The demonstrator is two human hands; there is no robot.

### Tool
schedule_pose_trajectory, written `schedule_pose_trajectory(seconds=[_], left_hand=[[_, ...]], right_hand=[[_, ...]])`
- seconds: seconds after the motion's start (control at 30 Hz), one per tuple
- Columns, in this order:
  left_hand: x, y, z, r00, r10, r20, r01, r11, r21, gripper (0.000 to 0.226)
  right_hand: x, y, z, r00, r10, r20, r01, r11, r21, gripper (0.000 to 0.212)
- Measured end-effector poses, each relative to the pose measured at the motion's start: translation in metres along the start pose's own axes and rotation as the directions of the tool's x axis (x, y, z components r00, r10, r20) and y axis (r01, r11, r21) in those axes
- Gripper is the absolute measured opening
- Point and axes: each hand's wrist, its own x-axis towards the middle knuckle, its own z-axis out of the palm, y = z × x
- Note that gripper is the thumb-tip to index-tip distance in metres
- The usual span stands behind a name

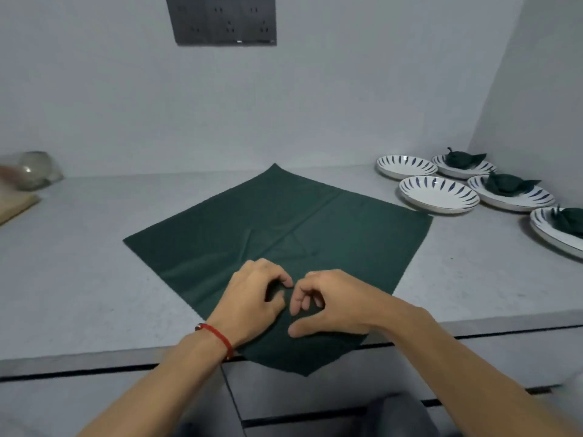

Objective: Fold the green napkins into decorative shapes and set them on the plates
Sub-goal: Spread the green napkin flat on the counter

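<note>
Head view: green napkin (284, 234) spread flat as a diamond on counter (79, 279), near corner overhanging; left hand (252, 298) and right hand (328, 301) curled, fingertips pinching cloth. Three plates hold folded napkins (504, 184); two empty plates (438, 193) remain. No legible writing

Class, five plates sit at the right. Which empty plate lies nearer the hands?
The front empty plate, beside the flat napkin's right corner. The other empty plate sits behind it, by the wall.
</note>
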Motion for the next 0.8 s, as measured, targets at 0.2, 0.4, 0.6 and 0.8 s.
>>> schedule_pose_trajectory(seconds=[0.2, 0.4, 0.6, 0.8], left_hand=[[-0.009, -0.016, 0.002, 0.997, 0.076, -0.011, -0.076, 0.997, -0.025, 0.016], [-0.009, -0.020, -0.003, 0.997, 0.080, 0.022, -0.077, 0.992, -0.098, 0.012], [-0.012, -0.026, -0.024, 0.987, 0.044, 0.156, -0.004, 0.968, -0.251, 0.016], [-0.015, -0.031, -0.033, 0.971, 0.054, 0.234, 0.028, 0.942, -0.333, 0.017]], right_hand=[[0.003, 0.001, 0.007, 1.000, -0.014, -0.017, 0.014, 1.000, -0.006, 0.033], [0.008, -0.001, 0.005, 1.000, 0.026, 0.003, -0.027, 0.994, 0.109, 0.020], [0.012, -0.001, -0.008, 0.994, 0.074, 0.084, -0.095, 0.957, 0.274, 0.018], [0.017, -0.006, -0.013, 0.979, 0.160, 0.128, -0.193, 0.930, 0.314, 0.021]])
